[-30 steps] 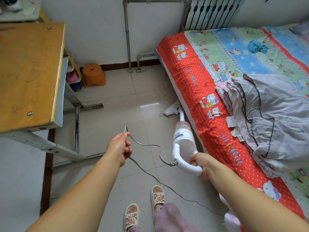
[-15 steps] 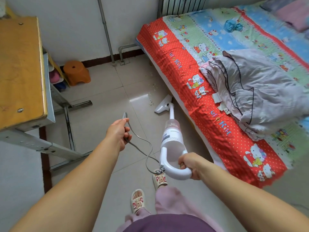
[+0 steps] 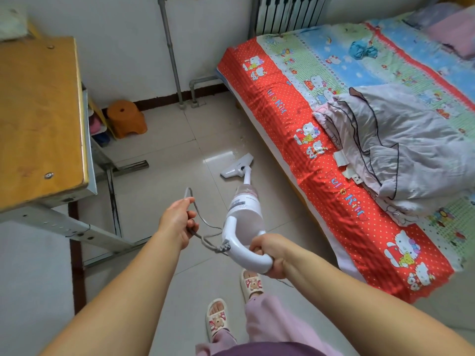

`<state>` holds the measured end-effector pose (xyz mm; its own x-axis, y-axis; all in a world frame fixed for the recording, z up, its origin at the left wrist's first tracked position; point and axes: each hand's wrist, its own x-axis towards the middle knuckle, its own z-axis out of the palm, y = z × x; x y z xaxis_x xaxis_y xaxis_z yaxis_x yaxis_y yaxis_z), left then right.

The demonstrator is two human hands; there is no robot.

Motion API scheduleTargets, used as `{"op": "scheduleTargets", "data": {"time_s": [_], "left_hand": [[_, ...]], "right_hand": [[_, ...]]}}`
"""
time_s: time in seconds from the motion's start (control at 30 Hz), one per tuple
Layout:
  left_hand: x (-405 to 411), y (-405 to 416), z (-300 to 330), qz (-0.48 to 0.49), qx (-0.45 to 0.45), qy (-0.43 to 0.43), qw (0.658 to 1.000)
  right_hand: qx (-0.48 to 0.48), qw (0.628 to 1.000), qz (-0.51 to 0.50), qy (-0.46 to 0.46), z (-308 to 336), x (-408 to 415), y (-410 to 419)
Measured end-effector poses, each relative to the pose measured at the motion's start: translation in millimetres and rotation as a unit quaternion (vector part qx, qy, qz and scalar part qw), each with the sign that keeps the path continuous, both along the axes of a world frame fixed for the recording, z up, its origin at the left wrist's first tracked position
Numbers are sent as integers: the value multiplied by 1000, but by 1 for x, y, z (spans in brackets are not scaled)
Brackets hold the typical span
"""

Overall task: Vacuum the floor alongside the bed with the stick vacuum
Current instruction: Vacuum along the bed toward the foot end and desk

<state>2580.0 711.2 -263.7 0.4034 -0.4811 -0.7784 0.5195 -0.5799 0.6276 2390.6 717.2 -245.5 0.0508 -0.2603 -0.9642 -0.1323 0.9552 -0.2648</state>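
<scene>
Head view, the only one. The right hand was wrapped tight round the white loop handle of the stick vacuum, fingers curled under the grip. The vacuum ran forward and down from that hand, its pale dust canister above the short tube and the floor head flat on the tiled floor, near the long side of the bed but with a strip of tile between them. Small specks of debris lay on the tiles just beyond the head, toward the wall. The left hand pinched a loop of the grey power cord, held up off the floor; the cord sagged from the fingers to its entry at the handle's base. The bed carried a red cartoon-print sheet along its near edge, with a crumpled grey quilt on top. At the left a wooden tabletop on a grey metal frame stood well apart from the bed. An orange plastic stool sat by the far wall, beside the frame. Two feet in cream slippers stood on the tiles below the handle.
</scene>
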Motion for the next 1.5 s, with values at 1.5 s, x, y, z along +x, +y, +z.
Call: {"op": "scheduleTargets", "data": {"time_s": [1.5], "left_hand": [[-29,-61,4,100,16,-20,995]], "right_hand": [[-14,940,-292,-175,-8,-3,-171]]}}
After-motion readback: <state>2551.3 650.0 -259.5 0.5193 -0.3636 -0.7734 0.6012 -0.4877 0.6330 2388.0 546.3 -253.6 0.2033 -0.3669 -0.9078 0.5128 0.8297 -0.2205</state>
